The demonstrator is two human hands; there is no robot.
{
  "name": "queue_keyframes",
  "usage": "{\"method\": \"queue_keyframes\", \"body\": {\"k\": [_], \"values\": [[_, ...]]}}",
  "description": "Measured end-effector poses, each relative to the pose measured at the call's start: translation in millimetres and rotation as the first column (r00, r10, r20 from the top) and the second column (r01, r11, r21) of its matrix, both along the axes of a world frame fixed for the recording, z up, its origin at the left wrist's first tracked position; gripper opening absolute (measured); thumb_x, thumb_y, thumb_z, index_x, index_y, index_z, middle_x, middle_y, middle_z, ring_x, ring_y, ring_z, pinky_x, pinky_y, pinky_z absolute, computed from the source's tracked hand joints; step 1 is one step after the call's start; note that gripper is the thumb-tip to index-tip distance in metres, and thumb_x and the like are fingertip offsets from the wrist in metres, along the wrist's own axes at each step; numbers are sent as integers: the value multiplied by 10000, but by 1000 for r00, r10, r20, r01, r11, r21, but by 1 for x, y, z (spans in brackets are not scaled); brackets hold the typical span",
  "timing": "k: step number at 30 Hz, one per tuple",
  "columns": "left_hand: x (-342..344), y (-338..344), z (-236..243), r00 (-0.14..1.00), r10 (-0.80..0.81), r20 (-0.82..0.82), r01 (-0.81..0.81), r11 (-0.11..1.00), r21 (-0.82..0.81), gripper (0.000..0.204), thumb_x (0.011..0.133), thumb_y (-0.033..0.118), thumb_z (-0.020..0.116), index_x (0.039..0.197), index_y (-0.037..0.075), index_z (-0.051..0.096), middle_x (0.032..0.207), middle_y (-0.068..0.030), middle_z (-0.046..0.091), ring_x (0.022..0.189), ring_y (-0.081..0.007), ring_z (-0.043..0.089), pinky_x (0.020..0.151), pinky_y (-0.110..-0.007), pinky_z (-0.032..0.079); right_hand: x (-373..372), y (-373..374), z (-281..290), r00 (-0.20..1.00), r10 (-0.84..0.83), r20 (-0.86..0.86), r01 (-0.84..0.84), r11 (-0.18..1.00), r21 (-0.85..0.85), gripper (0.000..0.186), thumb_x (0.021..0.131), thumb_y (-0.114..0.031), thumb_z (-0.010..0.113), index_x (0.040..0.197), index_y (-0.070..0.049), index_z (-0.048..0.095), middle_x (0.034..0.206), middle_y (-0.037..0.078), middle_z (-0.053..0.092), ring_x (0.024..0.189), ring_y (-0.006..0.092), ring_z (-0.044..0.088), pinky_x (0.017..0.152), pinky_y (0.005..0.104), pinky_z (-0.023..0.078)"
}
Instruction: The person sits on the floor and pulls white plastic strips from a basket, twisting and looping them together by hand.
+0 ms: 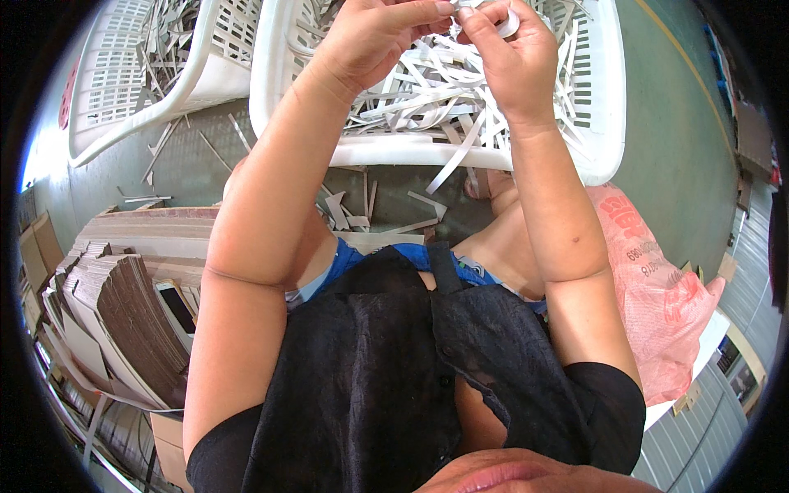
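Note:
Both arms reach up to the top edge of the view, over a white plastic basket [606,90] with slotted walls. Inside it lies a tangled heap of white paper strips [411,99]. My left hand [366,37] pinches with thumb and forefinger, its tips meeting those of my right hand [519,70]. Between the fingertips is a white paper strip [511,23], whose loose end curls beside my right fingers. Part of this strip is hidden by the fingers and the picture's edge. One long strip [456,156] hangs over the basket's near rim, below my right hand.
To the left stands another white basket [193,74] with strips inside. Stacked cardboard sheets [136,320] and a phone [175,306] are at my left side. A pink woven sack [641,304] lies at my right. Paper scraps [337,209] litter the green floor [666,131].

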State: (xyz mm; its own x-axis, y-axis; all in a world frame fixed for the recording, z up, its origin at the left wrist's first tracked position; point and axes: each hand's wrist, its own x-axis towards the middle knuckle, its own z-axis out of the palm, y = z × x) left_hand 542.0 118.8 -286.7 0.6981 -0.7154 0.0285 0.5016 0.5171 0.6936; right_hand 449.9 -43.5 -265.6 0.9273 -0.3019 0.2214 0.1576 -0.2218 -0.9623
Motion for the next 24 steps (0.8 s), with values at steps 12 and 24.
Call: {"method": "queue_keyframes", "body": {"k": [12,24], "values": [[-2,-4,1,999,42,4,-42,990,133,271,936,33,734,1181,7,623,1035,-70,675,915,-159,687,850,-302,574,1,1,9,998,16,-56,-11,996,84,158,932,-106,710,840,-65,588,777,-14,629,702,52,558,635,231,472],[10,6,-3,967,212,-144,-179,960,216,283,932,22,691,1208,36,625,964,-50,672,825,-162,674,783,-307,561,0,19,17,987,156,27,-156,988,-23,236,808,77,766,962,-42,633,920,15,644,863,100,626,784,257,516]]}}
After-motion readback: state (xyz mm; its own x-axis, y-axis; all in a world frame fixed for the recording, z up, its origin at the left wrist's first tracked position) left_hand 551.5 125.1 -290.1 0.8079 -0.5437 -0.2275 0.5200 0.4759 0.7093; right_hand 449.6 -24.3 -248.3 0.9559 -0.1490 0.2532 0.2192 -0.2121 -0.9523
